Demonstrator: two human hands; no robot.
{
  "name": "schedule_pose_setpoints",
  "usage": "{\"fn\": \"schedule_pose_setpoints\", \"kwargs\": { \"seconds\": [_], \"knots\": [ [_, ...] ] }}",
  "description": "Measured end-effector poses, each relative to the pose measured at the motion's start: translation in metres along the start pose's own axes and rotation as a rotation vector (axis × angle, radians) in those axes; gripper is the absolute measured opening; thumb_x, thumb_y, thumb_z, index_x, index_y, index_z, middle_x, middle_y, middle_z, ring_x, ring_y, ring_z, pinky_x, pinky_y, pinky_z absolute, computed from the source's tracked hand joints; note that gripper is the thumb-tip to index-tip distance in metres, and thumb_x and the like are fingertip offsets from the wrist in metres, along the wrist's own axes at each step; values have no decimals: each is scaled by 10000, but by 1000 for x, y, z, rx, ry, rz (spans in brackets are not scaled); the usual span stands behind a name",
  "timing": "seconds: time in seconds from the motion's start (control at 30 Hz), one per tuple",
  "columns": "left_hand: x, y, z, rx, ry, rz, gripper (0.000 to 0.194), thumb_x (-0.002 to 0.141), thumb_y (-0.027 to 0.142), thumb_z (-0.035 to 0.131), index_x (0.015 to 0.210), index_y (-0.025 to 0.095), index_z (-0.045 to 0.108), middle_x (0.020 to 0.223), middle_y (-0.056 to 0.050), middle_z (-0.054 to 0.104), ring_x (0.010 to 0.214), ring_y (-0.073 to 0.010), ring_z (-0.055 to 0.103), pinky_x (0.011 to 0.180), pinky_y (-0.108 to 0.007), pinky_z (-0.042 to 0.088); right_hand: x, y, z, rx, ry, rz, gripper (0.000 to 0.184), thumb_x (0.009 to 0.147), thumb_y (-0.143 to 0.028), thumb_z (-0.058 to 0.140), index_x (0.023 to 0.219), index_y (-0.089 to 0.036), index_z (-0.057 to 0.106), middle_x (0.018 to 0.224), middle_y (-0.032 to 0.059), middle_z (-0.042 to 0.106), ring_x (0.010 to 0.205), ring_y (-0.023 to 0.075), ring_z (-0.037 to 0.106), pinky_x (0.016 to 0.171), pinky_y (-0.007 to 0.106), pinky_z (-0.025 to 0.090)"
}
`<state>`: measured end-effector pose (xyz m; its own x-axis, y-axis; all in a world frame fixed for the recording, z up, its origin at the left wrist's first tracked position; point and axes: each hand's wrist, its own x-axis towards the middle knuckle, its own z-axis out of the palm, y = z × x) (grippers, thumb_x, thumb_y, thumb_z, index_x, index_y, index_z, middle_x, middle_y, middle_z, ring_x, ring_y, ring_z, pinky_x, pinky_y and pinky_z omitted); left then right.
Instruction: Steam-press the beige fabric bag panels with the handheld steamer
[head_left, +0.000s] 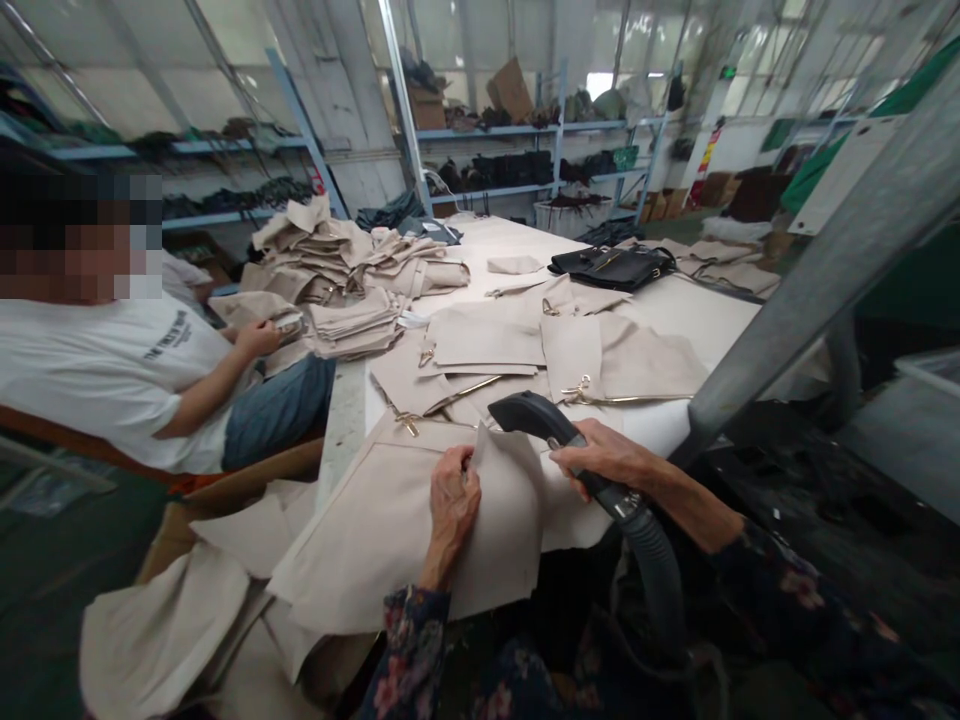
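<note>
My left hand (454, 497) is closed on the upper edge of a beige bag panel (502, 520) that hangs over the table's near edge. In my right hand (596, 458) is the black handle of a vacuum hose (529, 412), fingers wrapped round it. Its nozzle points left, just above the panel's top corner. From the handle a ribbed grey hose (654, 565) runs down toward my lap. Beyond my hands lie more beige panels (487, 338) with gold clasps (577, 390) and zips.
At the left a seated co-worker (187, 370) handles beige pieces beside tall stacks (356, 322). A black bag (611, 265) lies farther back. A slanting metal post (817, 270) crosses the right side. A cardboard box (169, 530) of beige pieces stands lower left.
</note>
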<state>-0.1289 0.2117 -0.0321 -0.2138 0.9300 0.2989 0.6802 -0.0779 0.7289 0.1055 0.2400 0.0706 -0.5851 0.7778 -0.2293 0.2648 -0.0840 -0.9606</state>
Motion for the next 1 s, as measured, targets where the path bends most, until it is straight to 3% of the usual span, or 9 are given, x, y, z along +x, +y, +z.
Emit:
{"fn": "schedule_pose_setpoints", "kwargs": {
  "seconds": [0.2, 0.37, 0.53, 0.7, 0.77, 0.83, 1.0],
  "knots": [
    [-1, -5, 0, -3, 20, 42, 265, 772, 133, 431, 958, 167, 617, 870, -65, 621, 830, -200, 578, 770, -329, 466, 24, 11, 12, -15, -159, -9, 193, 800, -297, 575, 687, -143, 545, 528, -3, 582, 420, 116, 545, 398, 198, 443],
    [-1, 0, -3, 59, 12, 31, 237, 795, 163, 446, 960, 168, 615, 869, -66, 637, 828, -206, 586, 776, -340, 471, 46, -4, 4, -44, -85, -64, 225, 809, -319, 605, 687, -136, 558, 538, 8, 582, 429, 114, 545, 412, 200, 453],
    [-3, 6, -1, 250, 20, 69, 167, 820, 276, 533, 931, 162, 586, 908, -93, 637, 886, -246, 576, 819, -369, 451, 16, -9, -21, 16, 3, -65, 242, 797, -352, 658, 761, -145, 538, 595, 4, 580, 468, 120, 572, 396, 187, 442],
    [-3, 20, -3, 461, -69, 121, 76, 862, 209, 454, 846, 194, 527, 808, -65, 614, 804, -229, 568, 739, -321, 420, -33, 2, -31, 13, 76, -2, 241, 777, -344, 656, 742, -160, 504, 541, -24, 552, 421, 114, 530, 393, 204, 435],
    [6, 26, -18, 507, -112, 129, 72, 861, 189, 440, 830, 200, 504, 758, -44, 593, 749, -211, 562, 694, -293, 406, -49, 6, -32, -8, 74, 28, 246, 802, -363, 613, 717, -159, 505, 505, -23, 545, 411, 118, 519, 403, 214, 431],
    [23, 28, -45, 585, -97, 128, 54, 853, 186, 445, 826, 197, 490, 735, -37, 570, 730, -204, 557, 681, -282, 400, -62, 9, -33, -15, 89, 33, 255, 811, -378, 594, 712, -162, 501, 489, -26, 541, 407, 120, 515, 412, 217, 423],
    [86, 18, -153, 771, 98, 35, 96, 825, 197, 441, 893, 172, 504, 625, -11, 448, 673, -235, 549, 704, -364, 437, -80, 12, -35, -39, 92, -7, 252, 824, -376, 567, 702, -163, 509, 498, -14, 553, 426, 130, 530, 432, 221, 410]
  ]
}}
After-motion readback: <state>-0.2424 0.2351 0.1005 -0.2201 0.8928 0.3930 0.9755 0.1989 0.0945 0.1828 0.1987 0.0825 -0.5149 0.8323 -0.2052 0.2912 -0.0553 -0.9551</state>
